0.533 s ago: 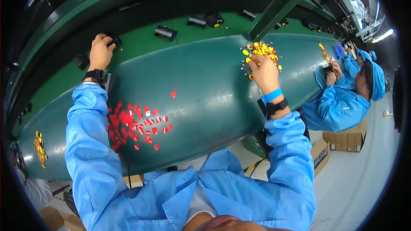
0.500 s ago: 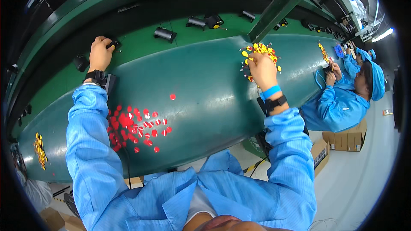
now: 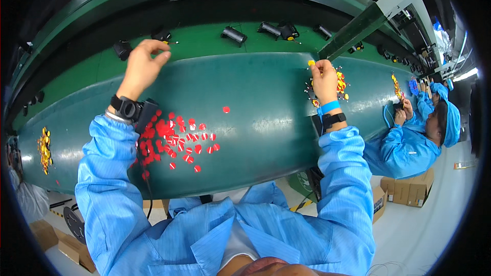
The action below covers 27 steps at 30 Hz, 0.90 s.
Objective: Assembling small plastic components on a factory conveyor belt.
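My left hand (image 3: 143, 69) hovers over the far edge of the dark green table, thumb and fingers apart with nothing visible between them. Just beyond its fingertips, a black part (image 3: 161, 34) with a yellow piece lies on the green conveyor belt (image 3: 199, 46). Between thumb and forefinger, my right hand (image 3: 325, 83) pinches a small round yellow piece (image 3: 311, 63). Beneath and beside that hand lies a pile of yellow and red pieces (image 3: 341, 83), partly hidden by it. Many flat red discs (image 3: 169, 132) are scattered near my left forearm.
Black cylindrical parts (image 3: 233, 35) lie along the conveyor. A green post (image 3: 353, 31) rises beyond my right hand. Another yellow pile (image 3: 44, 148) sits at the table's left end. To the right, a co-worker in blue (image 3: 409, 138) handles a dark part; cardboard boxes (image 3: 409, 188) stand on the floor.
My left hand has let go of the black part, which now lies on the conveyor, and drawn back. My right hand has lifted a yellow piece from the pile. The view has shifted.
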Tool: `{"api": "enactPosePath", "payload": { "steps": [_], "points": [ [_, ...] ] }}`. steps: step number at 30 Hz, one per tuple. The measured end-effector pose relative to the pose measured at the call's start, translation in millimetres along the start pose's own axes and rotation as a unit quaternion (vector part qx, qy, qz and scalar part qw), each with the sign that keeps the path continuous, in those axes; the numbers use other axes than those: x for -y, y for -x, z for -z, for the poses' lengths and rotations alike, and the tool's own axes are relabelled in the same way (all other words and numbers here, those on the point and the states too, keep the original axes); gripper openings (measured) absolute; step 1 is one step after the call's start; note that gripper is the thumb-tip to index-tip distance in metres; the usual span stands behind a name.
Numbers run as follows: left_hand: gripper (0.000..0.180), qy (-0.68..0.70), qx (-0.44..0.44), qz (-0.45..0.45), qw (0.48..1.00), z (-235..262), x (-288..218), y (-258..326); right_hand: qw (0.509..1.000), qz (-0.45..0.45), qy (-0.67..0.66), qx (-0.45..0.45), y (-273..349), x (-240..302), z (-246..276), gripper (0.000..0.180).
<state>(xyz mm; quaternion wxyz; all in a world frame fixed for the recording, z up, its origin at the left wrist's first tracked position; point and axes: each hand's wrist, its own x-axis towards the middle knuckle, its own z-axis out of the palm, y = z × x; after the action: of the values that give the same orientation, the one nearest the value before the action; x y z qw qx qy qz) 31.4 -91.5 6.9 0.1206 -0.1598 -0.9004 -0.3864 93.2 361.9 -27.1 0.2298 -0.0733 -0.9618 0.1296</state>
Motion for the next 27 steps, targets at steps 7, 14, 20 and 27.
{"api": "enactPosePath", "payload": {
  "steps": [7,14,20,27],
  "points": [
    [0.013,0.198,0.158,-0.016,0.967,-9.0,-112.2,79.9,0.696,-0.116,-0.681,0.195,50.8,100.2,37.2,0.01],
    [0.013,0.357,0.141,0.076,0.92,-7.1,-145.3,126.4,0.564,-0.112,-0.739,0.351,115.7,171.4,56.5,0.01],
    [0.012,0.412,0.151,0.12,0.891,2.5,-149.4,151.7,0.587,-0.106,-0.717,0.36,138.0,190.5,72.8,0.011],
    [0.009,0.441,0.131,0.14,0.877,2.1,-148.1,168.5,0.577,-0.114,-0.718,0.372,152.3,194.2,70.5,0.011]
  ]
}}
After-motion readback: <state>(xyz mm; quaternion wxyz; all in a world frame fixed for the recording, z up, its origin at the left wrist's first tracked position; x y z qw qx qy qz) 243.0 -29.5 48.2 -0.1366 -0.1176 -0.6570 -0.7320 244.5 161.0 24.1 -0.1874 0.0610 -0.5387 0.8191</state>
